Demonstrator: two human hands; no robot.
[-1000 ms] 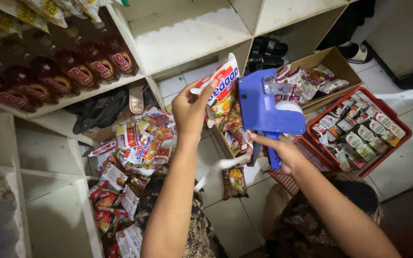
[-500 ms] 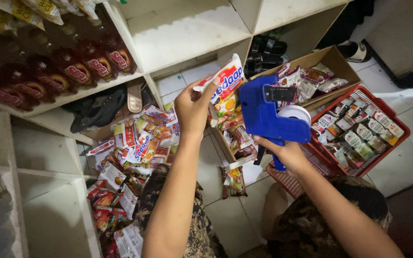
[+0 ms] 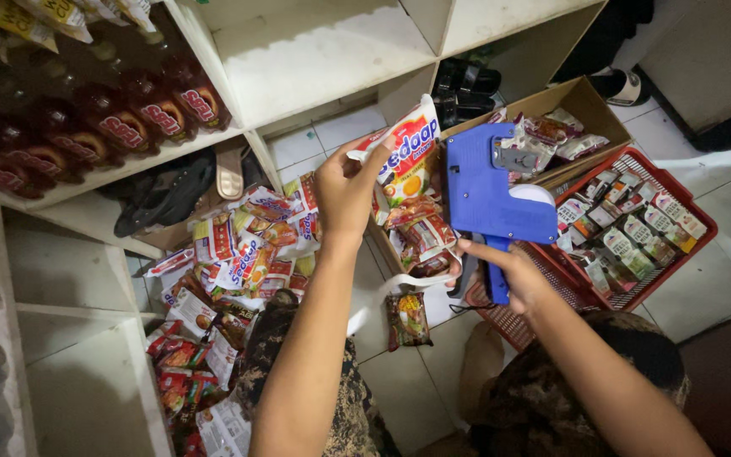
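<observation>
— What have your hands got?

— My right hand point(image 3: 513, 275) is closed round the grip of the blue label gun point(image 3: 488, 190), its head just beside the packet point(image 3: 408, 148). My left hand point(image 3: 344, 190) pinches that packet by its edge, holding it up in front of the shelves.

— And below them?

— One packet lies alone on the floor tiles point(image 3: 408, 317). A heap of packets point(image 3: 239, 279) spreads to my left. To my right sits a red basket point(image 3: 674, 258) of sachets, with a cardboard box point(image 3: 581, 101) behind it.

— Farther off?

— Dark bottles point(image 3: 129, 118) stand in a row on the white shelf point(image 3: 298, 59).
</observation>
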